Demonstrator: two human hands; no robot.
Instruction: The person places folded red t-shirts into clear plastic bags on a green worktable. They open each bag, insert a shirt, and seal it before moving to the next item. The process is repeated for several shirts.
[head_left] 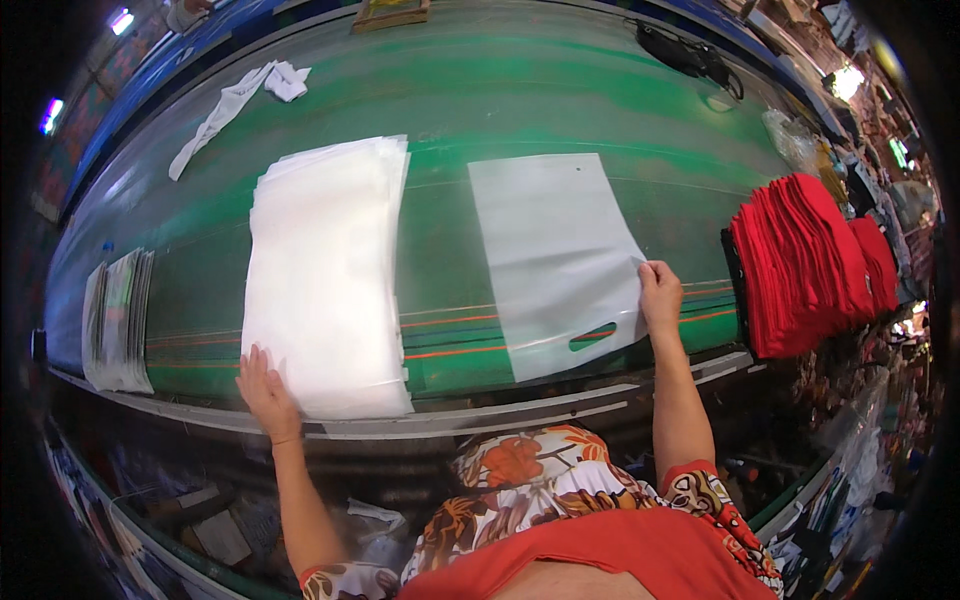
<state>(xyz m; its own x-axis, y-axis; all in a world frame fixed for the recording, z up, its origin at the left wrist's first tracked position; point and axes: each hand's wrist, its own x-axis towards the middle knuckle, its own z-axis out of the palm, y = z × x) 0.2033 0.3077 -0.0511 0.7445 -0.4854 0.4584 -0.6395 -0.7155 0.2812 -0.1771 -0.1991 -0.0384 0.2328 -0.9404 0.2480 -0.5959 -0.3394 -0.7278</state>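
Note:
A translucent plastic bag [556, 240] with an oval handle cut-out lies flat on the green table, its handle end toward me. My right hand [661, 295] pinches the bag's right edge near that end. Left of the bag is a tall, slightly uneven stack of thin white sheets [320, 270]. My left hand [268, 395] rests at the stack's near left corner, fingers stretched out and touching its edge.
Folded red cloth [800, 270] is piled at the table's right edge. A smaller pile of clear plastic bags [122, 320] stands far left. Farther back lie a white cloth strip [225, 112], a wooden frame [390, 14], a black strapped item [685, 55] and crumpled clear plastic [790, 138].

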